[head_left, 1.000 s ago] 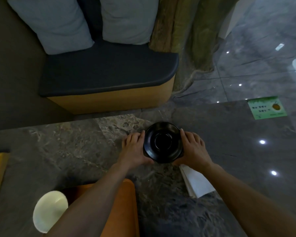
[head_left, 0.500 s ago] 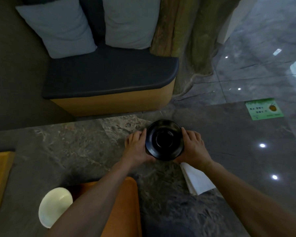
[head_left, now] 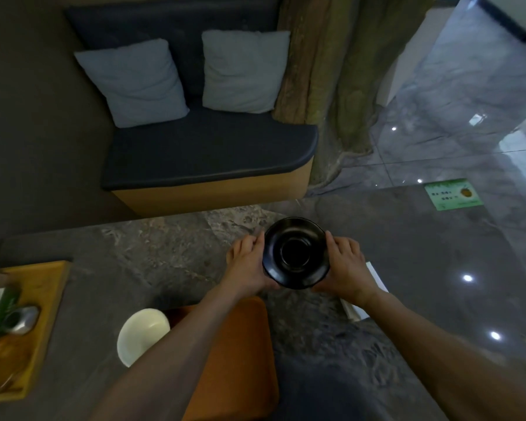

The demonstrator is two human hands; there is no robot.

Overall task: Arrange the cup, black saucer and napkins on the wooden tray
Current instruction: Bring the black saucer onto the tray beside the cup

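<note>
A round black saucer [head_left: 296, 253] is held between both hands above the dark marble table. My left hand [head_left: 247, 262] grips its left rim and my right hand [head_left: 346, 265] grips its right rim. White folded napkins [head_left: 374, 287] lie on the table under my right wrist, partly hidden by it. A pale cream cup [head_left: 142, 335] stands at the near left, at the left end of the orange-brown wooden tray [head_left: 240, 354], which my left forearm crosses.
A yellow wooden board [head_left: 43, 287] with a metal object and a green-edged card sits at the table's left edge. A green label [head_left: 451, 194] lies on the far right of the table. Beyond the table stands a dark cushioned bench [head_left: 201, 156] with two pillows.
The saucer has stayed between both hands and looks slightly raised. The view has tilted up and to the left, bringing the yellow board and more of the bench into sight.
</note>
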